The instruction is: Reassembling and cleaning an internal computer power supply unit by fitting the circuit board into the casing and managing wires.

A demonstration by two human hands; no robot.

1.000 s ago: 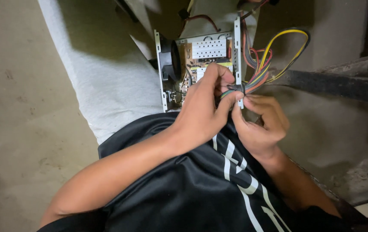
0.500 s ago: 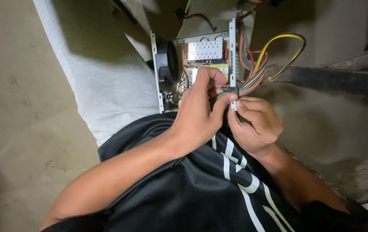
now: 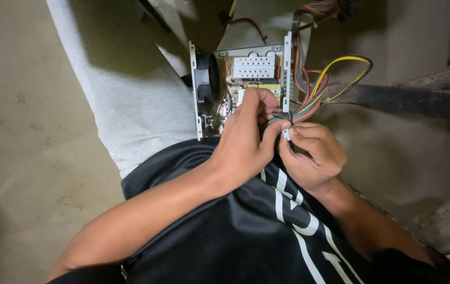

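An opened metal power supply unit [image 3: 246,68] with a black fan [image 3: 206,79] and a circuit board rests on my lap. A bundle of coloured wires [image 3: 314,94] leaves its right side through the metal frame. My left hand [image 3: 243,142] pinches the wire bundle where it meets the frame. Just right of it, my right hand [image 3: 314,155] grips the same bundle from below, its fingertips touching those of the left hand. The exact contact spot is hidden by my fingers.
My white trouser leg [image 3: 125,100] stretches up to the left, and my black shirt [image 3: 246,231] with white stripes fills the foreground. A bare concrete floor [image 3: 25,131] lies to the left. A dark beam [image 3: 414,100] runs along the right.
Both hands stay at the wire bundle. My right hand's fingers have shifted slightly closer against the left fingertips. The unit has hardly moved.
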